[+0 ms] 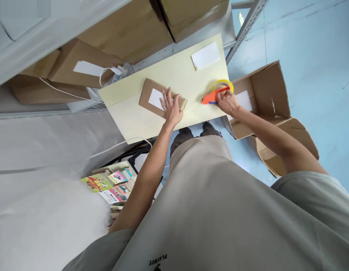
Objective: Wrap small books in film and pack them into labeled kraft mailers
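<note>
A flat brown cardboard parcel (145, 92) with a white label (155, 98) lies tilted on the pale yellow tabletop (126, 116). My left hand (172, 109) rests on its right part, fingers spread over the edge of the label. Toward the table's right end, my right hand (227, 102) grips an orange tape dispenser (210, 98) that carries a roll of yellow tape (221, 82). The dispenser is apart from the parcel, its front pointing left. How my right fingers wrap its handle is partly hidden.
A white slip (206, 56) lies at the table's far right corner. An open cardboard box (269, 88) stands on the floor to the right, another carton (293, 139) beside it. Large boxes (129, 30) line the shelf behind. Colourful books (98, 182) sit at lower left, near a white cable (115, 145).
</note>
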